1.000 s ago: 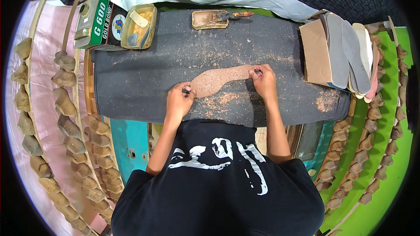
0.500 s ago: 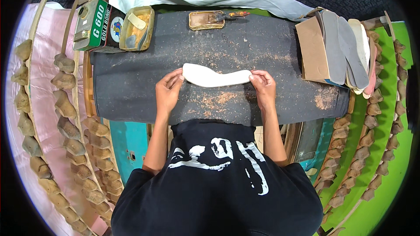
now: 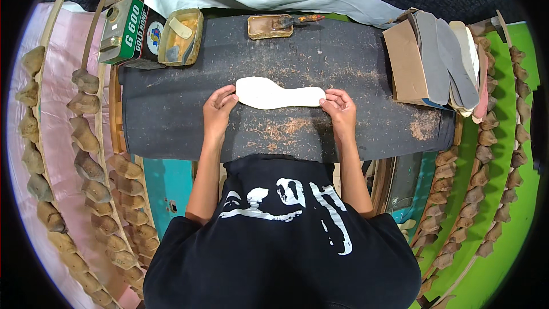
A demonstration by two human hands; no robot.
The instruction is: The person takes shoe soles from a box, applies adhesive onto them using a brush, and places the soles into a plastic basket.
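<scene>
A white shoe insole (image 3: 274, 95) lies crosswise between my hands, over the middle of the dark bench top. My left hand (image 3: 219, 110) pinches its wider end between thumb and fingers. At the narrower end, my right hand (image 3: 341, 111) grips the edge the same way. Its broad face shows flat toward me. Whether the insole rests on the cloth or is held just above it, I cannot tell. Brown crumbs (image 3: 286, 128) are scattered on the cloth below it.
Far left stand a metal can (image 3: 128, 34) and a yellowish tub (image 3: 195, 46). A shallow tray (image 3: 263, 26) with a brush lies at the back. On the right, a cardboard box (image 3: 406, 60) adjoins grey insoles (image 3: 437, 60). Racks of wooden shoe lasts (image 3: 86, 106) flank both sides.
The insole has moved slightly away from me and to the left, and more of its face now shows. Both hands still hold its ends.
</scene>
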